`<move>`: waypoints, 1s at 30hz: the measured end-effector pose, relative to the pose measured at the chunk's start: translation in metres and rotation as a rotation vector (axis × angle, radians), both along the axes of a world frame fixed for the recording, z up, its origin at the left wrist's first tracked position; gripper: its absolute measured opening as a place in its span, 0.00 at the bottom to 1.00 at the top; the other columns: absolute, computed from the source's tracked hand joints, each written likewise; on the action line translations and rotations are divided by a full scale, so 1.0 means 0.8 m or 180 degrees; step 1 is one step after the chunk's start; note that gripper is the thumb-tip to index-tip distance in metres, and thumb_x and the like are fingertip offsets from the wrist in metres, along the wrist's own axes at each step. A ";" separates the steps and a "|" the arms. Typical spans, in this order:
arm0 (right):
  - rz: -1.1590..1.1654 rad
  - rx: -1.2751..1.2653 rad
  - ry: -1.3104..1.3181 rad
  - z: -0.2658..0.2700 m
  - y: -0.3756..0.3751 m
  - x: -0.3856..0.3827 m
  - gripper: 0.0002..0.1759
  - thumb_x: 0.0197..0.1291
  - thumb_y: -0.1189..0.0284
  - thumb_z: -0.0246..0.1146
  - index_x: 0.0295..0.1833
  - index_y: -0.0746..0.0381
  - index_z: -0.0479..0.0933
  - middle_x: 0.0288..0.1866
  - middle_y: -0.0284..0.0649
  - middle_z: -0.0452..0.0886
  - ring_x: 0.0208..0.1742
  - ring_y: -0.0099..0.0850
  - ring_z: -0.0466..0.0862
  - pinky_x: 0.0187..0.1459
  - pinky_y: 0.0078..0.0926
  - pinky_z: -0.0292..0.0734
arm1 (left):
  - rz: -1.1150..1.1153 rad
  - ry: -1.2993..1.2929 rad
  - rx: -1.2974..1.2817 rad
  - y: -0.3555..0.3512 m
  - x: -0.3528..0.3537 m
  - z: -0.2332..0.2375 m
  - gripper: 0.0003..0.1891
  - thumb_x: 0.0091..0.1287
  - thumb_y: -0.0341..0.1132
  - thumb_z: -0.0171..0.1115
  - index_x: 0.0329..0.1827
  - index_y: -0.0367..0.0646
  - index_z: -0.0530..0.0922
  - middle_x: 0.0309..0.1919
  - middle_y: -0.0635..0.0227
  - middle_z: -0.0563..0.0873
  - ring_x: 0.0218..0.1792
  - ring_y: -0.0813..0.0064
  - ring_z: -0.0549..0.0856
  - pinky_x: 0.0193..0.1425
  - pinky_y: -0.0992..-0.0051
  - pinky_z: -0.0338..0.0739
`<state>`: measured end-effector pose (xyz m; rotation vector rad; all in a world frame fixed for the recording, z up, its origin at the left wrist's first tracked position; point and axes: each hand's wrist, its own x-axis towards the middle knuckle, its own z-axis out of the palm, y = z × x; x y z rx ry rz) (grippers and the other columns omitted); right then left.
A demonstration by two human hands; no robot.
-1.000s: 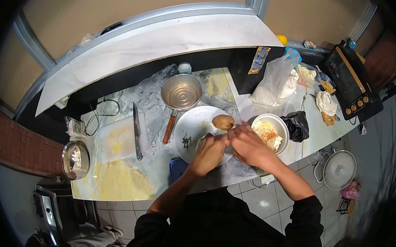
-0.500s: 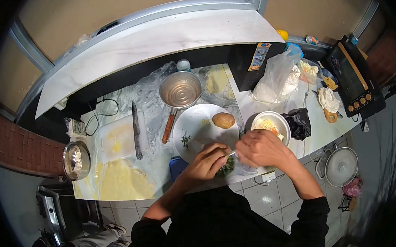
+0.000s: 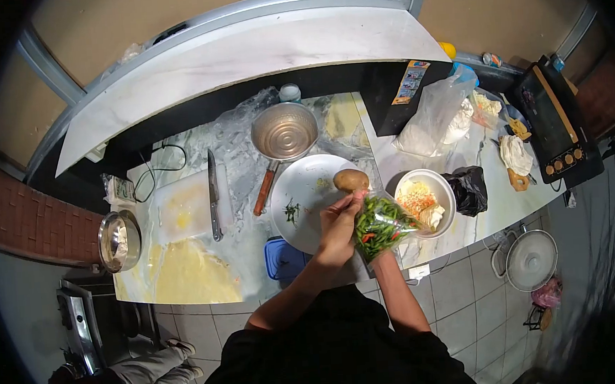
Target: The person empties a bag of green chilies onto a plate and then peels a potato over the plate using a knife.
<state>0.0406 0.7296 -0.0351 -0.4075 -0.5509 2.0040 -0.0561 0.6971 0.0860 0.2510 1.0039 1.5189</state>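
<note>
A clear plastic bag (image 3: 381, 224) packed with green pieces and a few red ones, which look like chillies, is held up over the right edge of the white plate (image 3: 293, 186). My left hand (image 3: 340, 225) pinches the bag's upper left corner. Beneath and behind the bag is my right hand (image 3: 383, 259), its fingers mostly hidden by it. A brown potato (image 3: 351, 180) sits on the plate just beyond my left fingertips. Dark green chopped bits (image 3: 292, 211) lie on the plate's left part. Right of the bag stands a white bowl (image 3: 449, 196) of shredded food with orange bits.
A knife (image 3: 214, 198) lies beside a cutting board (image 3: 183, 204). Behind the plate is a saucepan (image 3: 284, 131) with a wooden handle. A blue container (image 3: 281, 259) sits at the counter's front edge. Toward the right are a black bag (image 3: 467, 191) and a toaster oven (image 3: 552, 121).
My hands were together at the bag's top. The bag has risen into full view, my left hand stays at its corner, and my right hand has dropped beneath it.
</note>
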 end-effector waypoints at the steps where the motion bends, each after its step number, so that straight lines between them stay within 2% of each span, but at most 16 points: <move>1: 0.0055 -0.0014 -0.0151 -0.026 0.000 0.003 0.21 0.74 0.63 0.46 0.66 0.61 0.67 0.61 0.39 0.75 0.60 0.30 0.76 0.61 0.28 0.73 | -0.0050 0.0396 -0.0069 -0.001 -0.003 -0.002 0.13 0.69 0.38 0.63 0.46 0.36 0.85 0.38 0.70 0.87 0.39 0.86 0.80 0.43 0.82 0.74; 5: 0.0248 -0.0057 -0.0770 -0.091 -0.002 0.016 0.22 0.74 0.61 0.45 0.66 0.61 0.67 0.62 0.40 0.74 0.61 0.29 0.76 0.62 0.28 0.72 | -0.0647 0.0972 -0.0270 -0.002 -0.046 -0.015 0.14 0.67 0.39 0.64 0.44 0.35 0.85 0.34 0.70 0.87 0.38 0.84 0.81 0.43 0.81 0.75; 6: 0.0152 -0.0284 -0.1062 -0.035 -0.010 0.004 0.08 0.64 0.76 0.58 0.47 0.56 0.70 0.38 0.30 0.73 0.39 0.24 0.75 0.43 0.27 0.76 | -0.0581 0.1688 0.0739 -0.011 -0.055 -0.022 0.15 0.68 0.39 0.63 0.47 0.33 0.83 0.39 0.68 0.87 0.41 0.78 0.83 0.47 0.78 0.76; 7: 0.0170 -0.0286 -0.1054 -0.013 -0.013 0.002 0.08 0.64 0.76 0.58 0.47 0.56 0.70 0.38 0.30 0.73 0.39 0.24 0.75 0.43 0.27 0.76 | -0.0500 0.2395 0.1746 -0.017 -0.060 -0.028 0.17 0.68 0.38 0.61 0.50 0.32 0.81 0.44 0.66 0.87 0.44 0.72 0.84 0.50 0.74 0.77; 9: 0.0459 0.1269 -0.1989 0.005 -0.022 -0.002 0.05 0.65 0.74 0.58 0.45 0.56 0.70 0.35 0.30 0.70 0.35 0.23 0.73 0.38 0.25 0.73 | -0.0249 0.2240 0.1783 -0.011 -0.055 -0.025 0.15 0.66 0.38 0.63 0.46 0.32 0.83 0.40 0.64 0.87 0.41 0.73 0.85 0.46 0.75 0.78; 10: 0.0795 -0.0372 -0.0511 0.013 -0.027 -0.015 0.03 0.66 0.71 0.58 0.41 0.56 0.70 0.32 0.29 0.69 0.34 0.21 0.70 0.36 0.23 0.70 | -0.0419 0.1563 0.0470 -0.006 -0.054 -0.007 0.13 0.64 0.36 0.65 0.44 0.33 0.84 0.37 0.65 0.88 0.36 0.76 0.84 0.41 0.76 0.77; 11: 0.0811 -0.0365 -0.0516 0.021 -0.032 -0.022 0.03 0.66 0.71 0.58 0.41 0.56 0.70 0.32 0.29 0.69 0.34 0.21 0.70 0.36 0.23 0.70 | -0.0566 0.0838 -0.0811 -0.003 -0.052 0.003 0.11 0.62 0.33 0.66 0.42 0.34 0.86 0.33 0.66 0.88 0.32 0.79 0.83 0.36 0.77 0.77; 14: 0.0572 -0.1874 -0.0268 0.069 -0.049 -0.035 0.06 0.66 0.68 0.58 0.37 0.57 0.71 0.27 0.27 0.67 0.27 0.23 0.68 0.32 0.22 0.69 | 0.0146 0.0946 -0.0280 0.008 -0.052 -0.066 0.10 0.62 0.33 0.67 0.39 0.33 0.86 0.32 0.69 0.88 0.29 0.79 0.82 0.32 0.76 0.76; 17: 0.0281 -0.0919 -0.1473 0.066 -0.070 -0.036 0.10 0.67 0.68 0.58 0.32 0.58 0.72 0.23 0.26 0.65 0.22 0.25 0.67 0.27 0.25 0.69 | -0.0223 0.1569 -0.0564 0.000 -0.055 -0.054 0.11 0.60 0.33 0.69 0.41 0.34 0.86 0.31 0.63 0.88 0.31 0.77 0.84 0.36 0.77 0.78; 18: -0.0296 0.0216 -0.2497 0.062 -0.074 -0.039 0.10 0.66 0.69 0.58 0.31 0.59 0.73 0.22 0.28 0.67 0.19 0.28 0.68 0.25 0.27 0.69 | -0.0217 0.1569 -0.0577 -0.005 -0.053 -0.058 0.11 0.60 0.33 0.69 0.41 0.34 0.86 0.31 0.63 0.88 0.31 0.77 0.84 0.36 0.77 0.78; 19: -0.0885 0.1407 -0.3455 0.059 -0.076 -0.041 0.10 0.65 0.71 0.59 0.29 0.61 0.74 0.21 0.31 0.69 0.17 0.30 0.68 0.23 0.28 0.69 | 0.0076 0.2524 0.0195 -0.008 -0.050 -0.063 0.09 0.59 0.31 0.70 0.38 0.34 0.86 0.30 0.61 0.88 0.31 0.76 0.85 0.36 0.76 0.78; 20: -0.0877 0.1414 -0.3452 0.057 -0.074 -0.037 0.10 0.65 0.71 0.59 0.29 0.61 0.74 0.21 0.31 0.69 0.17 0.30 0.68 0.23 0.28 0.69 | 0.0380 0.3454 0.1003 -0.009 -0.048 -0.067 0.07 0.58 0.30 0.70 0.36 0.34 0.86 0.29 0.59 0.88 0.30 0.74 0.85 0.37 0.74 0.78; 22: -0.1542 0.2879 -0.4589 0.094 -0.068 -0.025 0.05 0.59 0.78 0.61 0.29 0.63 0.77 0.25 0.37 0.75 0.21 0.36 0.75 0.24 0.31 0.70 | 0.0397 0.3931 0.1072 -0.010 -0.049 -0.065 0.06 0.57 0.29 0.70 0.35 0.35 0.86 0.29 0.57 0.88 0.30 0.71 0.86 0.37 0.72 0.79; 26: -0.1634 0.3499 -0.4958 0.109 -0.061 0.002 0.04 0.51 0.83 0.61 0.33 0.64 0.79 0.34 0.42 0.80 0.33 0.42 0.80 0.31 0.38 0.73 | 0.0336 0.4370 0.1129 -0.013 -0.062 -0.054 0.04 0.55 0.29 0.72 0.33 0.40 0.87 0.30 0.61 0.88 0.34 0.65 0.84 0.44 0.70 0.76; 28: -0.1320 0.3908 -0.4683 0.113 -0.046 0.015 0.06 0.51 0.84 0.60 0.36 0.68 0.79 0.46 0.46 0.79 0.52 0.49 0.78 0.46 0.42 0.74 | 0.0366 0.4546 0.1236 -0.019 -0.064 -0.037 0.04 0.54 0.30 0.72 0.31 0.43 0.88 0.30 0.64 0.88 0.36 0.65 0.82 0.45 0.69 0.74; 30: -0.1178 0.3889 -0.4348 0.131 -0.035 0.026 0.06 0.51 0.85 0.60 0.36 0.69 0.79 0.49 0.47 0.78 0.55 0.49 0.76 0.52 0.42 0.72 | 0.0176 0.4287 0.1378 -0.027 -0.062 -0.026 0.06 0.54 0.27 0.72 0.35 0.41 0.88 0.33 0.64 0.89 0.35 0.72 0.84 0.48 0.73 0.72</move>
